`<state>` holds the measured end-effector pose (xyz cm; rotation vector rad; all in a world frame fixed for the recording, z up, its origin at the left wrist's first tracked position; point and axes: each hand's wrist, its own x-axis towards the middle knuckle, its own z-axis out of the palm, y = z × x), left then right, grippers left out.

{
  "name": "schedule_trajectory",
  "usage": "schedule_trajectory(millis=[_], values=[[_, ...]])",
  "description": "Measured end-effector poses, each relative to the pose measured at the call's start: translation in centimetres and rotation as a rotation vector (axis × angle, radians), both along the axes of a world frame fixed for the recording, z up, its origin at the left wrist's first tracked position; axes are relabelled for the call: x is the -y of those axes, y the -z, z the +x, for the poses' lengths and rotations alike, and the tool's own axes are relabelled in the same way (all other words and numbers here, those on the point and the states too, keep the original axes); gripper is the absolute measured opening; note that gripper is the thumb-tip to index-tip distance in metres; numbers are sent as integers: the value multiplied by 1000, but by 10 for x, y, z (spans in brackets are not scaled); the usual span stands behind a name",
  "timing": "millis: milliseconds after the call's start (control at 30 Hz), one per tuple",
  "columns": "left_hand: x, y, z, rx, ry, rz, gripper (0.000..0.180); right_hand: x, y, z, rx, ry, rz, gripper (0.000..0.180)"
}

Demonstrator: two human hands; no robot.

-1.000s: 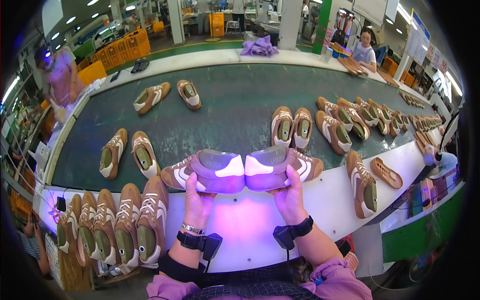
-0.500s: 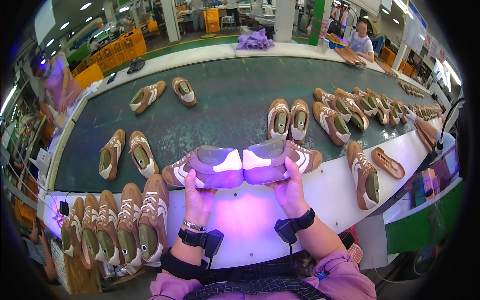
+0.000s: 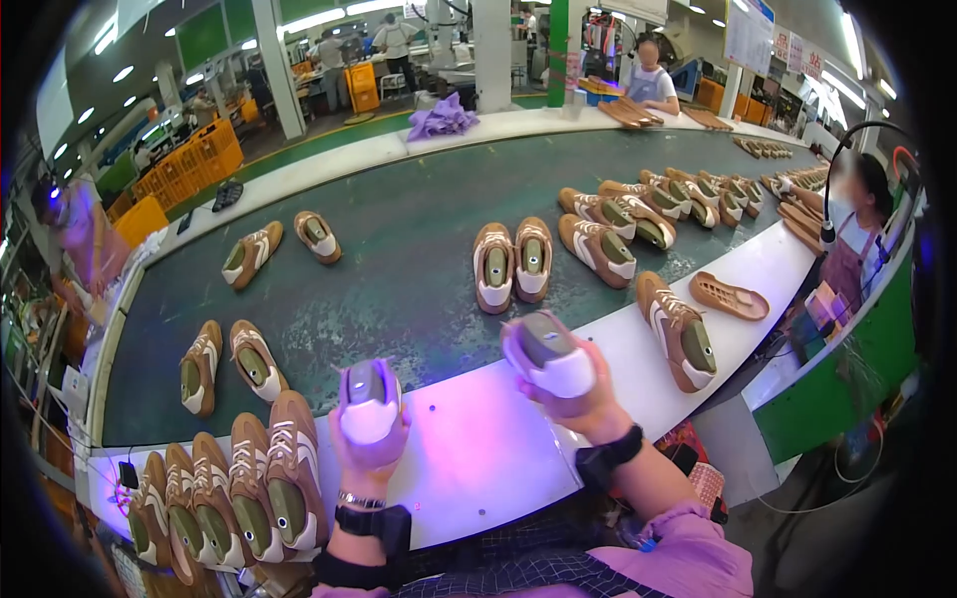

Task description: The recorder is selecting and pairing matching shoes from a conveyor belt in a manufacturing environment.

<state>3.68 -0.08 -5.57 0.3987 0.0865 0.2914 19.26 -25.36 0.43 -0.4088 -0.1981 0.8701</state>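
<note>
My left hand point(image 3: 365, 450) is closed around a sneaker point(image 3: 369, 417), its pale heel toward me and its toe pointing away. A matching sneaker point(image 3: 560, 371) is gripped by my right hand point(image 3: 595, 407), raised and slightly tilted over the belt's near edge. Both have a dark green last inside, and purple light tints them. A gap separates the two. Left of my left hand, several brown sneakers point(image 3: 296, 468) stand in a row on the white ledge point(image 3: 478, 444). On the green belt point(image 3: 389, 264), a pair of sneakers point(image 3: 513, 264) sits beyond my right hand.
More sneakers point(image 3: 608, 214) crowd the belt at the right. A single sneaker point(image 3: 678, 329) and a loose brown sole point(image 3: 730, 296) lie on the right ledge. A purple cloth point(image 3: 444, 118) lies on the far ledge. Co-workers stand at the left, right and far side.
The two sneakers, held sideways heel to heel, have been parted and turned so their heels face me. My right hand has risen relative to the left. The whole view has shifted.
</note>
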Motion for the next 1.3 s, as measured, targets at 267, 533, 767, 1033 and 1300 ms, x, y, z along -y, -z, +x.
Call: schedule_trajectory(millis=[267,533,767,1033,1300], values=[[5,-21,-74,-272,-106,-162,72,128,13,-8,397,730,-754,31],[25,-29,-109,-415,-600,522,63,-11,-27,22,777,791,-822,21],[48,-79,-101,-177,-397,928,53,-129,58,172,952,722,-1651,50],[65,-85,-20,-177,122,834,53,-154,74,173,841,700,-1707,56],[49,-43,55,-303,106,164,62,-80,19,53,431,41,-516,24]])
